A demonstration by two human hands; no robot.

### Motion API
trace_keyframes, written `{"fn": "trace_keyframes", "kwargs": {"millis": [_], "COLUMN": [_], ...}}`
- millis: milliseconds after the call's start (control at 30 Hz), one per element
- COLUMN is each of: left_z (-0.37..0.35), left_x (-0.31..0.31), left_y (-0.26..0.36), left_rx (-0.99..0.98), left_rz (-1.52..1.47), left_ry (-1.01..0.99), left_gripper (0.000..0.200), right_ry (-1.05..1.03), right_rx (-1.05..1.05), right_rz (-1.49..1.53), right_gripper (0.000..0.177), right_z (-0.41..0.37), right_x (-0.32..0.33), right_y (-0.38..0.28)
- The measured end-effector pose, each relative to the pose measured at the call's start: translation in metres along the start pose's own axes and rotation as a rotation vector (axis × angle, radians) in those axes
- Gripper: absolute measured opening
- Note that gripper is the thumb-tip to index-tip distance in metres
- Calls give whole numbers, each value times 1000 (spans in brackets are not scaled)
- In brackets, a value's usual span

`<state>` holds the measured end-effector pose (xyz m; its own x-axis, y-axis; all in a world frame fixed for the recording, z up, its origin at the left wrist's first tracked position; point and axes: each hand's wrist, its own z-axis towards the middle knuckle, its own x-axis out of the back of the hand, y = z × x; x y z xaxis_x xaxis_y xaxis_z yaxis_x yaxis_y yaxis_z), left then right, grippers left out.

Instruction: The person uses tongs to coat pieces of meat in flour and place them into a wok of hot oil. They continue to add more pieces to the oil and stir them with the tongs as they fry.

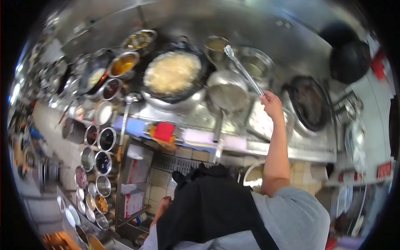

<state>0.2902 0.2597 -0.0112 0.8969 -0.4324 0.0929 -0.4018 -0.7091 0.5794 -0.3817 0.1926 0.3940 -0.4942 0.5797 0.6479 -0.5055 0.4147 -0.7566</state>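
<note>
- Two hands show, both the person's own; the right hand (271, 104) is raised on a stretched arm over the counter (266, 143).
- Its fingers are clamped on the near end of long metal tongs (243, 71), which slant up and away to the left.
- The far tip of the tongs lies near a steel pot (259, 62) at the back, above a round steel pan (227, 91) with a long handle.
- Left of that pan sits a big wok (173, 73) full of pale yellow food, apart from the tongs.
- Right of the raised hand is a dark wok (309, 104), near it but not touched.
- The left hand (163, 205) hangs low beside a black apron (208, 204); whether its fingers are apart or together cannot be told.
- A red cloth (163, 131) lies on the front edge of the counter, below the big wok.
- Many small steel bowls (107, 138) of sauces and seasonings stand in rows on the left.
</note>
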Motion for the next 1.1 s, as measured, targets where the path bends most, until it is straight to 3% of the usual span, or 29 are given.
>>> {"fn": "trace_keyframes", "kwargs": {"millis": [133, 233, 300, 367, 533, 700, 767, 833, 900, 967, 1100], "left_z": [15, 28, 31, 26, 26, 50, 44, 45, 55, 51, 40], "left_x": [0, -8, -22, -42, -80, -88, -87, -75, -54, -30, 11], "left_y": [17, 60, 107, 156, 243, 240, 232, 207, 169, 150, 126], "left_rx": [25, -16, 74, -79, -223, -381, -338, -217, -260, -148, 31], "left_rz": [346, 601, 307, 198, 316, 430, 485, 390, 467, 603, 540], "left_ry": [-139, -174, -74, -30, -69, -177, -175, -239, -240, -279, -274], "left_gripper": [25, 22, 25, 29, 30, 29, 29, 29, 29, 31, 25], "right_ry": [147, 129, -2, -53, -161, -184, -79, -56, -29, -4, 141], "right_rx": [-37, -149, -238, -254, -210, -258, -195, -236, -272, -416, -413], "right_rz": [-390, -637, -800, -828, -945, -917, -914, -896, -897, -888, -824], "right_gripper": [36, 40, 46, 48, 45, 37, 28, 28, 28, 30, 34], "right_z": [-73, -129, -151, -160, -132, -104, -118, -132, -145, -158, -178], "right_x": [84, 126, 144, 142, 84, 62, 50, 55, 71, 88, 116], "right_y": [59, 57, 54, 52, 84, 113, 107, 101, 91, 77, 71]}}
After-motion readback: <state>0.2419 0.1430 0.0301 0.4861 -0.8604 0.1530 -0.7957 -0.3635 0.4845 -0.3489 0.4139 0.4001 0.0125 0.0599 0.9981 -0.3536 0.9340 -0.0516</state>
